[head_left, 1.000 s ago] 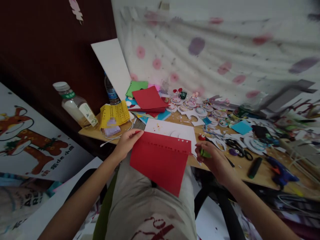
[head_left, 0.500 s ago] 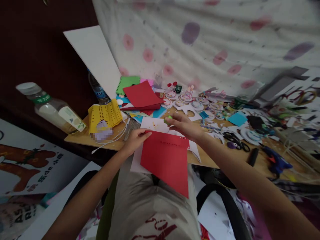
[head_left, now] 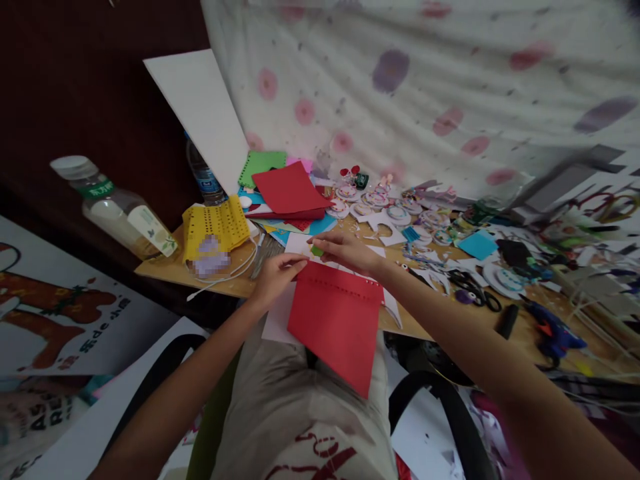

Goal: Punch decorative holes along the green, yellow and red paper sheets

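Note:
My left hand (head_left: 277,279) pinches the upper left corner of a red sheet (head_left: 335,320) between thumb and fingers. The sheet has a row of small holes near its top edge and hangs down over my lap. My right hand (head_left: 345,252) is closed on a small lime-green object (head_left: 317,251), just above the sheet's top edge and close to my left fingertips. The fingers partly hide this object, so its kind is unclear. Beneath the red sheet lies white paper (head_left: 280,320) at the table's front edge.
Yellow perforated sheets (head_left: 215,227) and a white cable (head_left: 225,280) lie on the left. A drink bottle (head_left: 120,213) stands there. Behind are stacked colored sheets (head_left: 290,190). To the right are scissors (head_left: 475,287), decorated discs (head_left: 503,277) and a blue glue gun (head_left: 555,330).
My right hand has moved left along the sheet's top edge with the green object, nearer my left hand. My left hand keeps its pinch on the red sheet. The camera view has shifted slightly.

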### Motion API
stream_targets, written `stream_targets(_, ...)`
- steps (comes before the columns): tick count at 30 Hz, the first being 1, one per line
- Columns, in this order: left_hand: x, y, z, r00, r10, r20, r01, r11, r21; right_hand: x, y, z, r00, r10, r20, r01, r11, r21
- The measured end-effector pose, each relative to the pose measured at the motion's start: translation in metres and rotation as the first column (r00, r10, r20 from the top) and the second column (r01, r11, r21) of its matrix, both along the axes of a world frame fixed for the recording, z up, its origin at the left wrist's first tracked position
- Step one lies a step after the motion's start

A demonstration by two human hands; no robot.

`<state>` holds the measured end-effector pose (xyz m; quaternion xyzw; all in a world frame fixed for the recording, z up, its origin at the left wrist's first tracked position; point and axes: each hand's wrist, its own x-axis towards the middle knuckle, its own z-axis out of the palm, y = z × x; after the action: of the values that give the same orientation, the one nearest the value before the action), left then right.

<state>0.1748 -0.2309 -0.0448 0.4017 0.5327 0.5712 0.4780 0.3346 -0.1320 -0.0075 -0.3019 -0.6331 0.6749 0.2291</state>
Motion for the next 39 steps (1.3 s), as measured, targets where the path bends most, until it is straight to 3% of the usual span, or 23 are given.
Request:
stream_targets(4, 0.0, 0.006, -0.001, 0.998, 0.06, 0.02, -0.061, 0.998, 0.011, -0.002, 0.005, -0.006, 0.999, 0.032, 0.023, -0.033, 0.999, 0.03)
stream_targets(11, 0.003, 0.013, -0.015, 0.99, 0.134, 0.04, -0.132, 0.991, -0.037, -0.004, 0.01, -0.019, 0.979, 0.067, 0.192, -0.108, 0.971, 0.213)
stream_targets(20, -0.002, 0.018, -0.021, 0.954, 0.301, -0.021, -0.301, 0.953, -0.037, -0.018, 0.018, -0.025, 0.957, 0.231, 0.176, -0.259, 0.953, 0.156)
stream_targets(27, -0.002, 0.013, -0.022, 0.947, 0.319, -0.041, -0.32, 0.946, -0.041, -0.019, 0.022, -0.021, 0.914, 0.273, 0.299, -0.314, 0.944, 0.098)
stream_targets(31, -0.005, 0.007, -0.012, 0.966, 0.259, 0.013, -0.257, 0.962, -0.095, -0.02, 0.013, -0.022, 0.933, 0.207, 0.296, -0.245, 0.965, 0.097)
stream_targets(39, -0.014, 0.005, 0.003, 0.977, 0.045, 0.211, 0.018, 0.958, -0.285, -0.022, -0.003, -0.017, 0.95, 0.204, 0.236, -0.246, 0.955, 0.167)
